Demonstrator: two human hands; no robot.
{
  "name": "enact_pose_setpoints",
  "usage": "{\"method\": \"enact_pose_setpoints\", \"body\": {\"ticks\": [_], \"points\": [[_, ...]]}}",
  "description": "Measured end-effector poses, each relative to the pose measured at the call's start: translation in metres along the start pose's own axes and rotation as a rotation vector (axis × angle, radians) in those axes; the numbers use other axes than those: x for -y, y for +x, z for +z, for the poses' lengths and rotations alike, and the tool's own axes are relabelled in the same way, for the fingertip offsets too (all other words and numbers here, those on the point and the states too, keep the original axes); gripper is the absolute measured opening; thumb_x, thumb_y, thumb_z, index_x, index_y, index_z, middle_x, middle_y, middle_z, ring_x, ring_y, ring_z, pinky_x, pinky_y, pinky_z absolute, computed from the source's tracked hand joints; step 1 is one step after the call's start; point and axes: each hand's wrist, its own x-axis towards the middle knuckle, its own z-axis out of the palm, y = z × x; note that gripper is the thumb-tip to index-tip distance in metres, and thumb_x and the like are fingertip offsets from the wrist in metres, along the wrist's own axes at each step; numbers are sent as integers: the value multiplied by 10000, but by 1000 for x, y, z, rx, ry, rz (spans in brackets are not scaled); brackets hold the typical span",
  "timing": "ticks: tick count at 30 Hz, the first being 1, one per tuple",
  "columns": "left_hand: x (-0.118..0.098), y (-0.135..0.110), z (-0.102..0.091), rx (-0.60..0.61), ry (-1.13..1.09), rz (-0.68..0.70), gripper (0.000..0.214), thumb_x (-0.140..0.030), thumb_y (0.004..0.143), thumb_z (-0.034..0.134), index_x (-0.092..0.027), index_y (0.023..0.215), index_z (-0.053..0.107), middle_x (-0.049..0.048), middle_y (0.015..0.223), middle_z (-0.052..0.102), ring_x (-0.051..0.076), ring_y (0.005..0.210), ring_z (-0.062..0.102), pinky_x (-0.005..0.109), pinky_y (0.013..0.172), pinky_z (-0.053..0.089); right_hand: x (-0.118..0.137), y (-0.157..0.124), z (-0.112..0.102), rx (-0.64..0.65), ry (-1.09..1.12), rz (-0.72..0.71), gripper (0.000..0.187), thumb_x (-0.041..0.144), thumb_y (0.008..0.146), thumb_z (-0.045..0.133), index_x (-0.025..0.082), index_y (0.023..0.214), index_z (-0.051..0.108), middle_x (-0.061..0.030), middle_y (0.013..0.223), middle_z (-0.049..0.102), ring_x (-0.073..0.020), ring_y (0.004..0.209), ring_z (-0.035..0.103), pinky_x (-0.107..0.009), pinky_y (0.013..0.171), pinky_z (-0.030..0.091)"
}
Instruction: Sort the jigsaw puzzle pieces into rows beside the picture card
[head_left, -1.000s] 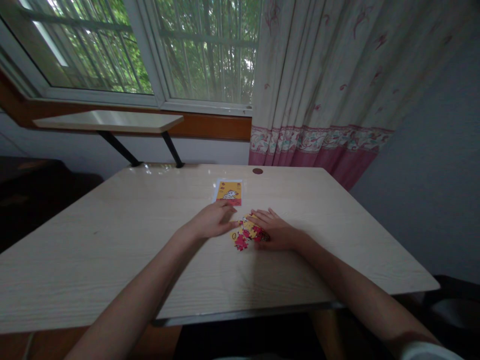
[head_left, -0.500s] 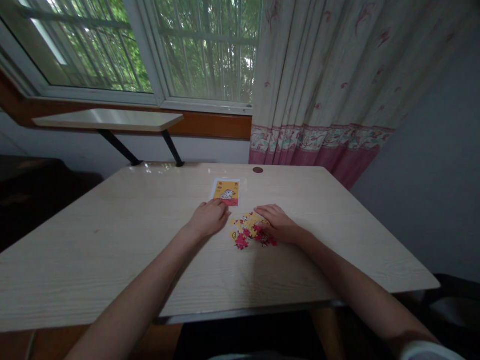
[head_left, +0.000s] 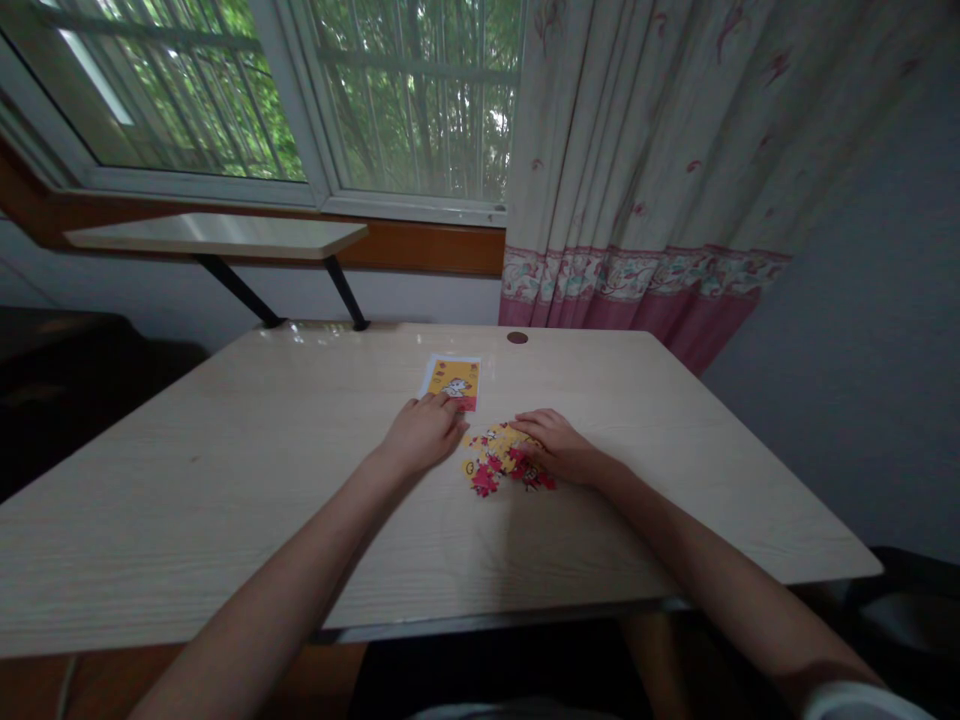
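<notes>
Jigsaw puzzle pieces [head_left: 491, 465] in yellow, red and white lie heaped on the pale wooden table. Over the heap's right side rests my right hand [head_left: 559, 447], its fingers spread and touching the pieces. My left hand [head_left: 426, 432] is to the left of the pieces, palm down with the fingers stretched out. Its fingertips reach over the lower edge of a picture card [head_left: 455, 377], which shows a white cartoon animal on yellow and red. The undersides of both hands are hidden.
The table [head_left: 262, 480] has a round brown cap [head_left: 517, 338] near its back edge. A raised shelf [head_left: 225, 235] on black brackets stands at the back left. Behind are a window [head_left: 420, 120] and a floral curtain [head_left: 637, 180].
My left hand has shifted slightly up and to the right, its fingers further over the card. My right hand stays almost where it was on the pieces.
</notes>
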Motion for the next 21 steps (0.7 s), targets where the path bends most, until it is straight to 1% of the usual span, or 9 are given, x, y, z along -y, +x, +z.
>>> {"method": "enact_pose_setpoints", "body": {"ticks": [2, 4, 6, 8, 11, 15, 21], "points": [[-6, 1, 2, -18, -45, 59, 302, -359, 878, 415, -152, 1037, 566, 131, 1031, 589, 272, 960, 526, 404, 825, 402, 0, 0, 0, -4, 8, -3, 452, 419, 917, 354, 171, 1268, 492, -120, 1261, 514, -225, 1144, 433, -413, 997, 321], [-12, 2, 5, -10, -87, 139, 270, -330, 892, 403, -159, 1022, 567, 112, 1010, 584, 254, 980, 520, 392, 851, 396, 1, 0, 0, -17, 11, -1, 455, 422, 916, 358, 163, 1263, 499, -120, 1247, 522, -222, 1135, 439, -402, 997, 325], [-18, 2, 9, 6, -121, 208, 259, -297, 905, 384, -164, 1035, 564, 100, 995, 578, 236, 982, 519, 371, 848, 403, 2, -1, -1, -22, 10, 2, 457, 425, 918, 355, 157, 1255, 509, -120, 1235, 531, -221, 1127, 442, -395, 995, 329], [-22, 3, 14, 16, -144, 248, 278, -280, 911, 371, -160, 1088, 549, 103, 1006, 571, 229, 978, 518, 363, 839, 413, 2, -1, -1, -23, 7, 2, 453, 425, 920, 350, 159, 1247, 517, -120, 1230, 534, -220, 1123, 442, -398, 993, 329], [-25, 3, 18, 22, -157, 271, 310, -272, 913, 368, -141, 1140, 534, 120, 1028, 562, 233, 987, 510, 373, 858, 411, 0, -1, 0, -26, 6, -5, 438, 413, 921, 357, 167, 1246, 518, -118, 1228, 533, -219, 1121, 441, -404, 988, 332], [-25, 3, 20, 27, -164, 282, 312, -269, 911, 372, -148, 1142, 543, 119, 1044, 553, 238, 998, 499, 384, 869, 408, -3, 0, 2, -49, 13, -20, 419, 409, 902, 411, 169, 1222, 536, -116, 1203, 548, -221, 1101, 456, -404, 975, 345], [-25, 2, 19, 36, -166, 308, 313, -268, 906, 378, -159, 1143, 551, 109, 1027, 557, 234, 991, 503, 378, 875, 401, -2, 1, 3, -111, 74, -43, 339, 402, 868, 487, 175, 1089, 606, -101, 1100, 606, -210, 1045, 498, -385, 941, 371]]}}
